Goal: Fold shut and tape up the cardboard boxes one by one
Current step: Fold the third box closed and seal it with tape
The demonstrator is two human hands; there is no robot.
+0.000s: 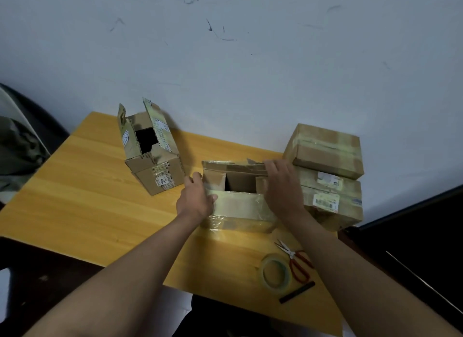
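Black bar [297, 292] on wooden table [75, 198]

4 cardboard boxes [240, 206], 1 tape roll [276, 274], 1 pr scissors [297, 262], 1 black stick [297, 292], 2 hands [195, 198].

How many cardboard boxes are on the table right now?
4: open box back left, middle box under both hands, and two taped boxes stacked at right, top on bottom.
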